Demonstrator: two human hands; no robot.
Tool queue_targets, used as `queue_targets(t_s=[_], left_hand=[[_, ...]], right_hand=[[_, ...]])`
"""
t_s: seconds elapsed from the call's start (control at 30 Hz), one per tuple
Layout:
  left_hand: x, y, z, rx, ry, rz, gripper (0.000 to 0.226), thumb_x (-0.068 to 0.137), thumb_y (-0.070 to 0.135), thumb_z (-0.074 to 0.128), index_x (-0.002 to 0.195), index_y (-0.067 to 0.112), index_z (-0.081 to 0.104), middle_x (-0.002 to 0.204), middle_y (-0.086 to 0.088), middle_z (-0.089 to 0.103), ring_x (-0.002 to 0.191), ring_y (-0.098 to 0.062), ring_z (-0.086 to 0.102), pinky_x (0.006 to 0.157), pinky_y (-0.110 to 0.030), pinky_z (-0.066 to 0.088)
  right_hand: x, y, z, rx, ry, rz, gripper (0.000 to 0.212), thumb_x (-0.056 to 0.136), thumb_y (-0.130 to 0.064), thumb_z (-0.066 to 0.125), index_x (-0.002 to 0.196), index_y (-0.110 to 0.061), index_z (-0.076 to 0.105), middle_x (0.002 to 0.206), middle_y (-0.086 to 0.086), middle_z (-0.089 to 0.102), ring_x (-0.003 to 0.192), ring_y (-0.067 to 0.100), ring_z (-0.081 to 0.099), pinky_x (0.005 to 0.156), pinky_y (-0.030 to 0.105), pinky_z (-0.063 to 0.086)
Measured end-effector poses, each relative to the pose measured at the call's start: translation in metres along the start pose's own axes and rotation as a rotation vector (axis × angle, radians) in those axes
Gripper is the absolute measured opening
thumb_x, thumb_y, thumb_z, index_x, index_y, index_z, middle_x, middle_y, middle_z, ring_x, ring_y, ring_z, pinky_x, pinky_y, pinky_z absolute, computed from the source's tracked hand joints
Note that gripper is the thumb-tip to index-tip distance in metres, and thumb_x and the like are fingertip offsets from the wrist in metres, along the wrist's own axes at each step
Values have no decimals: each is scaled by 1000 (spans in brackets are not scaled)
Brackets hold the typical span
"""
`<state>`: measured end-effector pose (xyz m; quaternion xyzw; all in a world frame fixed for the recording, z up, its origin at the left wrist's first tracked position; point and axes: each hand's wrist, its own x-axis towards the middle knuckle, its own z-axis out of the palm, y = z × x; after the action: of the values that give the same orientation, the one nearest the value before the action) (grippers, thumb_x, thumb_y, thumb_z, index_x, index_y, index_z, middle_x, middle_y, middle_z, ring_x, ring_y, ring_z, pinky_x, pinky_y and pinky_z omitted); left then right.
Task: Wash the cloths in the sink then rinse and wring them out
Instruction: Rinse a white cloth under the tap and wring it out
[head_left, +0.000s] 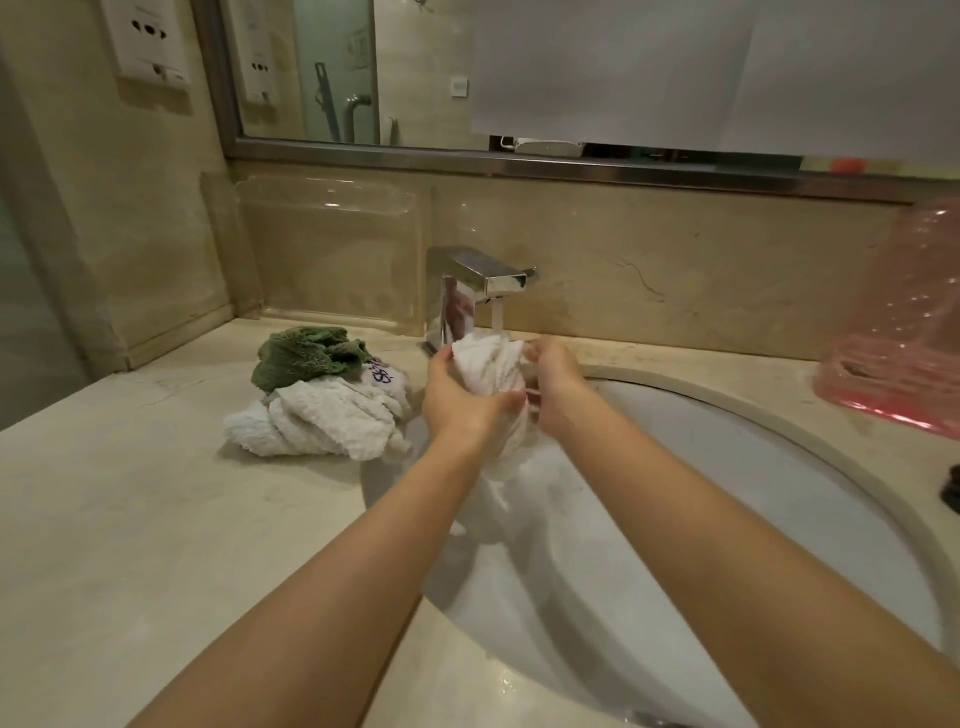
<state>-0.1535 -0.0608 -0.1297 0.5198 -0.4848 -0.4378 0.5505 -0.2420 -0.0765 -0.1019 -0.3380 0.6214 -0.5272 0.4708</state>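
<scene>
While the oval white ceramic sink (727, 493) sits sunk in the beige marble counter (130, 519), a crumpled white waffle-weave cloth (493, 384) hangs over it under the square chrome tap (483, 283), gripped by the curled fingers of left hand (457, 400) and right hand (556, 384).

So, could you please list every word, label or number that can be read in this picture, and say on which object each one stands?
Dark blue lettering on the white cloth in the pile on the counter, beside the green cloth: partly folded under and blurred, not readable.
Wall plate at upper left: only dark sockets, no text to read.
Faucet, sink and the white cloth held under the water: no text.
</scene>
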Motion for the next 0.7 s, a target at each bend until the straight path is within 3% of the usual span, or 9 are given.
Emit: queue_targets(t_s=[0.03,0.13,0.2,0.3,0.4,0.5,0.6,0.7], left_hand=[[0,-1,1,-5,4,-15,86,68,-1,82,141,17,41,126,-1,58,100,-10,52,86,-17,42],[0,-1,0,-65,7,-93,79,73,1,77,141,16,42,128,-3,58,110,-20,58,98,-32,48],[1,2,-2,-159,21,-162,70,72,5,68,137,14,47,125,-7,60,107,-24,60,92,-39,52],[6,2,-5,-228,35,-265,79,53,20,63,130,11,51,115,-13,64,100,-31,63,87,-45,54],[12,-2,-5,-323,28,-322,40,75,6,65,115,2,62,104,-19,68,97,-35,66,88,-47,55],[22,-11,-6,-429,54,-342,18,88,4,62,107,4,64,105,-17,68,100,-32,65,94,-47,52],[30,-15,-6,-521,104,-346,6,94,11,57,95,11,63,112,-12,66,109,-29,61,101,-45,47],[34,-15,-6,-609,93,-318,9,97,15,55,90,14,60,99,-5,66,114,-28,60,102,-36,44]], right_hand=[[0,14,3,122,-41,50,36,99,-36,43,98,-7,66,91,12,67,80,24,63,63,27,45],[2,44,10,132,-112,25,51,90,-58,51,109,-14,69,99,8,72,86,21,68,65,27,48],[3,50,7,123,-143,-23,45,91,-55,53,110,-18,69,94,1,73,80,13,69,61,23,48],[7,59,4,137,-138,-82,36,99,-48,43,110,-22,65,87,-5,71,74,8,67,58,24,47],[6,62,5,175,-76,-89,35,102,-44,37,110,-22,63,102,2,70,90,15,65,74,31,51],[14,68,4,223,15,-58,43,102,-46,36,123,-17,60,119,7,66,108,25,62,98,43,48],[20,74,-1,280,127,45,46,100,-50,36,118,-14,60,111,11,65,106,32,61,97,50,49],[28,81,-3,351,177,142,47,96,-51,43,110,-9,59,97,11,64,98,33,62,93,50,52]])
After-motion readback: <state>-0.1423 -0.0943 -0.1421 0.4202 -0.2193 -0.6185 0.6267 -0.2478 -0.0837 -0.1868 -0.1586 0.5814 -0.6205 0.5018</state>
